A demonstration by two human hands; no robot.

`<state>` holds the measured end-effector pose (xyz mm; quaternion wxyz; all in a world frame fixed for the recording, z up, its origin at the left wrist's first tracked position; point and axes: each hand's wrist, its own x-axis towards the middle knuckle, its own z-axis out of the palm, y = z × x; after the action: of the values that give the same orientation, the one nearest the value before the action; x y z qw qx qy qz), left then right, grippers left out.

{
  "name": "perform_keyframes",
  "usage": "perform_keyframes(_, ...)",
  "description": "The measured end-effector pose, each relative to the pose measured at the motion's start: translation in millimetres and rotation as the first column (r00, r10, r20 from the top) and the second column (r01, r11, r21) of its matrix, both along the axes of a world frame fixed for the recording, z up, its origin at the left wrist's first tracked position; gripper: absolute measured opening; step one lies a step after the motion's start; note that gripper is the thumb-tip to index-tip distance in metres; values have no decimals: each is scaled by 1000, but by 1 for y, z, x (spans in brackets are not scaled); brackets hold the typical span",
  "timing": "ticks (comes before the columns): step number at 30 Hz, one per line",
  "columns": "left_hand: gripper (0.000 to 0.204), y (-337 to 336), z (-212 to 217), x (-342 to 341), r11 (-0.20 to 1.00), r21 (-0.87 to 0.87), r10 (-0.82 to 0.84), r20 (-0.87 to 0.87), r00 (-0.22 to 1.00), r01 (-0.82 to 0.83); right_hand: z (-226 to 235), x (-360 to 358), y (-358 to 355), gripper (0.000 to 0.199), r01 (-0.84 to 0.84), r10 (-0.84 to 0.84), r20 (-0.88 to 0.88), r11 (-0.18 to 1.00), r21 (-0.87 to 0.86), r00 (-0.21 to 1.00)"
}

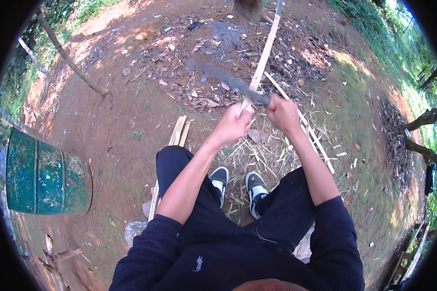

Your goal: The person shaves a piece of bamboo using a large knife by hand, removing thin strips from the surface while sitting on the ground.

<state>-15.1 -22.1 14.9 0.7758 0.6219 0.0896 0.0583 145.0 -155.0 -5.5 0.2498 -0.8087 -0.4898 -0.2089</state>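
My left hand [233, 124] is closed around the near end of a long pale strip [264, 57], split bamboo by its look, which slants up and away from me. My right hand [283, 114] grips a machete [233, 82], its handle hidden in the fist. The dark blade points to the far left and crosses the strip just beyond my left hand; motion blurs its tip. Whether the edge bites into the strip I cannot tell. Thin pale shavings [250, 157] litter the ground beneath both hands and around my shoes.
More pale strips [178, 130] lie by my left knee, and others [318, 143] on the ground at right. A green, rusty metal drum [48, 174] lies at far left. Ahead are dry leaves [209, 92] and a tree trunk [248, 8]. Branches [425, 118] reach in from the right.
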Motion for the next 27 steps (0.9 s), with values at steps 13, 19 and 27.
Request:
perform_keyframes(13,18,6,19,2,956,-288,-35,59,998,51,9,7,3,12,29,-27,-31,998,60,999)
perform_keyframes(19,18,9,9,2,957,-272,-81,73,994,98,10,12,2,11,-1,-2,39,997,78,999)
perform_keyframes(27,16,5,11,-3,934,-343,-85,70,994,104,15,13,-4,13,135,-129,-109,990,49,986)
